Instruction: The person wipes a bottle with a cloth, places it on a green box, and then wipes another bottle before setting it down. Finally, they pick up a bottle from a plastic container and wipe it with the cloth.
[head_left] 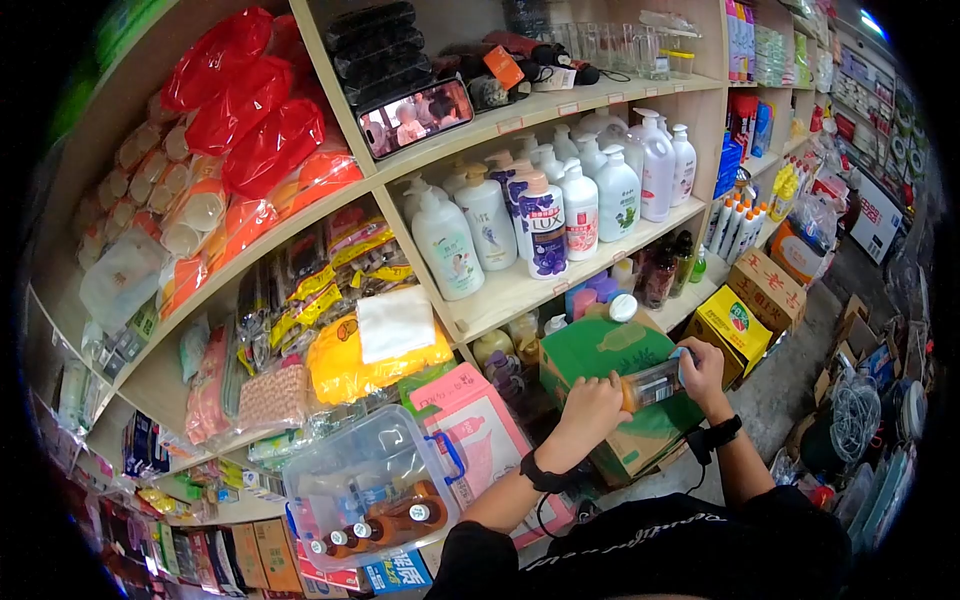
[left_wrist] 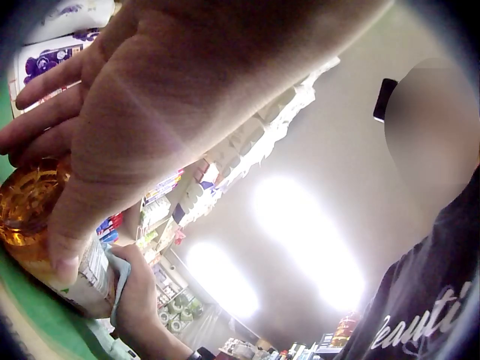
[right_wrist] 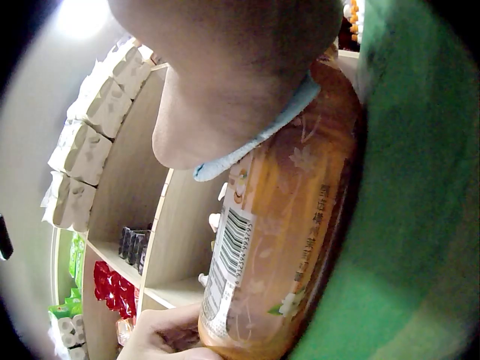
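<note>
An amber bottle [head_left: 650, 385] with a barcode label lies over a green carton [head_left: 570, 350]. My left hand [head_left: 597, 405] grips one end of it, the thumb along its side in the left wrist view. At the other end, my right hand [head_left: 706, 372] holds a light blue cloth [right_wrist: 259, 139] against the bottle [right_wrist: 289, 217]. Left of the carton, a clear plastic bin [head_left: 350, 465] with blue handles holds several amber bottles [head_left: 425, 512] with white caps.
Shelves ahead carry pump bottles [head_left: 545, 225] and a phone [head_left: 416, 117] playing video. A pink box [head_left: 470, 420] stands between bin and carton. A yellow box [head_left: 728, 325] sits right of the carton. Coiled wire [head_left: 850, 410] and other goods line the right side.
</note>
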